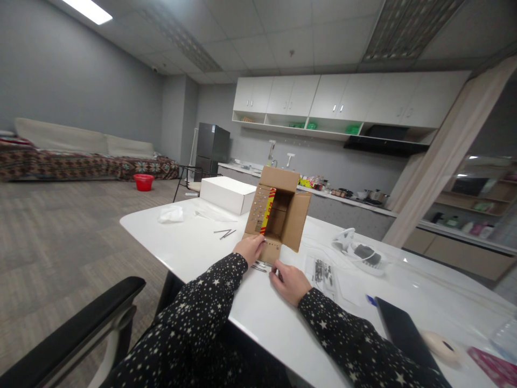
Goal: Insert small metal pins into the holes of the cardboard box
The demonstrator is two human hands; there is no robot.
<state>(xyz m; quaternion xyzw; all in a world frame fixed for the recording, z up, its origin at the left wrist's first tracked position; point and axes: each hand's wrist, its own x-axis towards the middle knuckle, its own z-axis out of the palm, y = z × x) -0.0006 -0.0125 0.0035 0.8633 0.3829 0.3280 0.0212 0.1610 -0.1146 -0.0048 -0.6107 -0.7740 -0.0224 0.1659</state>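
Cardboard box (278, 215) between both hands, white box (226, 194) behind, perhaps screws (225, 233) alongside.

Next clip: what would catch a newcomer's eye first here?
An open cardboard box lying on its side on the white table, mouth toward the camera. The left hand touches its lower flap; the right hand rests just beside it. A white box sits behind.

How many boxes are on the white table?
2. An open cardboard box lies on its side at the near edge, with the left hand on its lower flap. A closed white box sits behind it, farther left. Nothing suggests hidden ones.
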